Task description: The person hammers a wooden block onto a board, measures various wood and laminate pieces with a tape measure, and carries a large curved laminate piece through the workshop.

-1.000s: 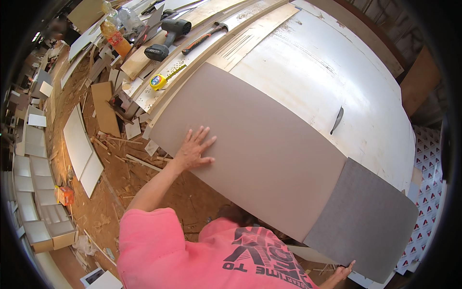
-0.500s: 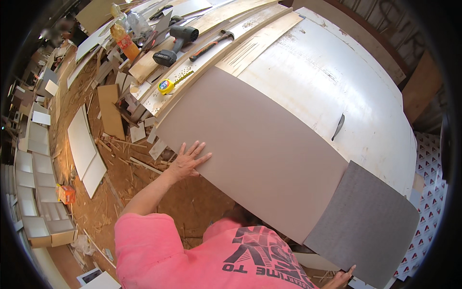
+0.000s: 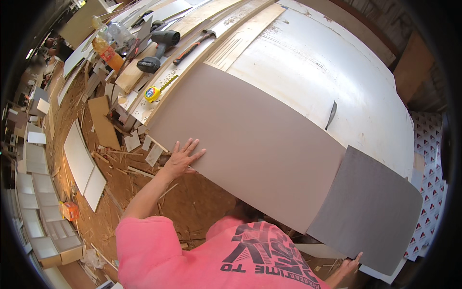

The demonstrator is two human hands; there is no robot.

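My left hand (image 3: 181, 159) lies spread on the near edge of a taupe panel (image 3: 255, 149), toward its left part. My right hand (image 3: 348, 266) grips the near edge of a dark grey panel (image 3: 365, 207), which adjoins the taupe one on the right; some of its fingers are hidden beneath. Both panels rest against a large white sheet (image 3: 308, 58) with a slim dark curved object (image 3: 330, 114) on it. Beyond the taupe panel, a yellow tape measure (image 3: 152, 94), a cordless drill (image 3: 161, 48) and a hammer (image 3: 190, 50) lie on wooden strips.
Bottles (image 3: 108, 55) stand among boards at the top left. White panels (image 3: 82, 159), scrap wood and a cardboard piece (image 3: 103, 120) litter the brown floor on the left, near light cabinet boxes (image 3: 38, 212). A patterned wrapped sheet (image 3: 426, 159) stands at the right.
My left hand has slid from farther in on the taupe panel down to its near edge. My right hand stays at the dark panel's edge. The view has shifted slightly.
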